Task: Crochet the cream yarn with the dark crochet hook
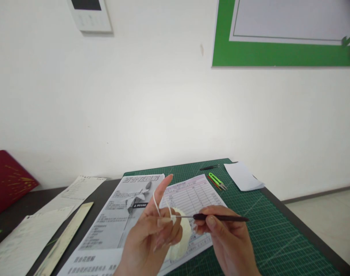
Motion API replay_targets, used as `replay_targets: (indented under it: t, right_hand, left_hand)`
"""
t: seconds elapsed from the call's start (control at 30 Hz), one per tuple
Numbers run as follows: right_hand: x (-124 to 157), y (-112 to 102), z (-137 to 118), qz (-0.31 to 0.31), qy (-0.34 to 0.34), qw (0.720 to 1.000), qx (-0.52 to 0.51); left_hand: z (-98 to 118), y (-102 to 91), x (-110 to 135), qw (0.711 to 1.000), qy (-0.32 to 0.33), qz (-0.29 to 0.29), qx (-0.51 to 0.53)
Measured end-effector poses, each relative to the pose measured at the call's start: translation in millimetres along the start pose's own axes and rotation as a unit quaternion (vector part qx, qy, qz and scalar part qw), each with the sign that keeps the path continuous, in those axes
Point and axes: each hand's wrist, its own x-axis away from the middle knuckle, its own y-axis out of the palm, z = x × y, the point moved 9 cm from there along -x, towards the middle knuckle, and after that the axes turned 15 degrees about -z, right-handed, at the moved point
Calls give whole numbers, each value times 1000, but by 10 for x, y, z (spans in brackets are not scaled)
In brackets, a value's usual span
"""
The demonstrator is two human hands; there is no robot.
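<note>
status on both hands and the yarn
Left hand holding white yarn. Right hand gripping dark-handled hook, tip at yarn. Printed sheets beneath.

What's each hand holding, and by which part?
Right hand: crochet hook, by its dark handle. Left hand: white yarn, pinched where the hook meets it.

Hook handle (229, 217) shows dark maroon, yarn (173, 219) white, snips (215, 178) bright green, mat (274, 226) deep green with pale grid.

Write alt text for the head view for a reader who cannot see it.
The right hand holds a thin-shafted tool against white yarn pinched in the left hand and looped around its raised index finger. Below lie printed sheets and a green gridded mat, with green-handled snips farther back.
</note>
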Motion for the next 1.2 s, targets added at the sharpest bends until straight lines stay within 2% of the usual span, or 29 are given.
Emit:
replay_targets:
  t: [0.1, 0.23, 0.43, 0.6, 0.73, 1.0, 1.1, 1.2]
  right_hand:
    - [12, -16, 8, 17, 4, 1000, -8]
    - [20, -9, 3, 21, 5, 1000, -15]
    - [19, -42, -24, 43, 4, 999, -9]
    - [23, -68, -41, 59, 2, 998, -1]
    - [15, -78, -41, 58, -2, 998, 4]
    - [9, -69, -30, 49, 0, 999, 9]
    - [10, -93, -26, 60, 6, 998, 14]
    - [3, -105, -50, 58, 1, 998, 28]
  left_hand:
    - [39, -18, 14, 998, 0, 2, -64]
    - [116, -57, 44, 982, 10, 56, -182]
    - [250, 21, 77, 910, 56, 101, -399]
    - [349, 69, 124, 872, 104, 133, -460]
    - [356, 34, 144, 877, 90, 163, -442]
    - [263, -20, 94, 919, 36, 160, -359]
    - [277, -17, 67, 909, 9, 141, -393]
    - [289, -13, 50, 883, -23, 115, -454]
